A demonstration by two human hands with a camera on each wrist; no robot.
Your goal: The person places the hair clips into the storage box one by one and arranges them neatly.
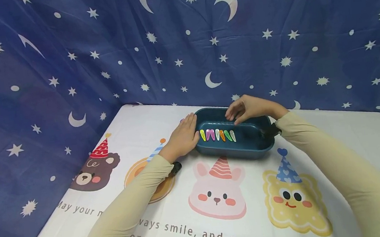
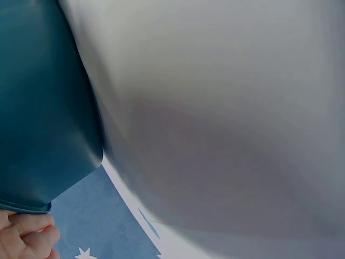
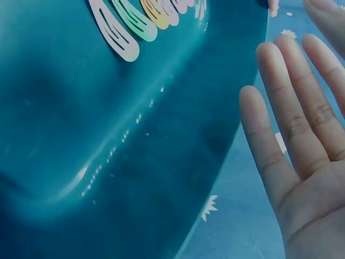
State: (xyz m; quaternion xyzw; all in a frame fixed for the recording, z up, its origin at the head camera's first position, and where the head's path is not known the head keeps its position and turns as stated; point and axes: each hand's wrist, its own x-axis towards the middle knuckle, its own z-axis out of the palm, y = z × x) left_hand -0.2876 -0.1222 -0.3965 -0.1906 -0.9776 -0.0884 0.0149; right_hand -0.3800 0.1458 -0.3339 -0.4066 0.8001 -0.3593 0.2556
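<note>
In the head view, my left hand (image 1: 183, 136) rests against the left end of a dark teal basin (image 1: 234, 153). Its fingers lie straight along the rim, with the thumb near the front. My right hand (image 1: 252, 107) hovers over the basin's back right part, holding nothing; the right wrist view shows its fingers (image 3: 294, 121) extended and apart. A row of snap hair clips lies inside the basin at left: a yellow clip (image 1: 203, 135), pink-purple ones, a white one, an orange clip (image 1: 222, 135), a green clip (image 1: 228, 135) and a pale clip (image 1: 233, 135) at the right end.
The basin stands on a white tablecloth (image 1: 200, 230) printed with cartoon animals and lettering. Behind and to the left hangs a blue curtain (image 1: 168, 33) with moons and stars. A dark wrist strap shows at each sleeve.
</note>
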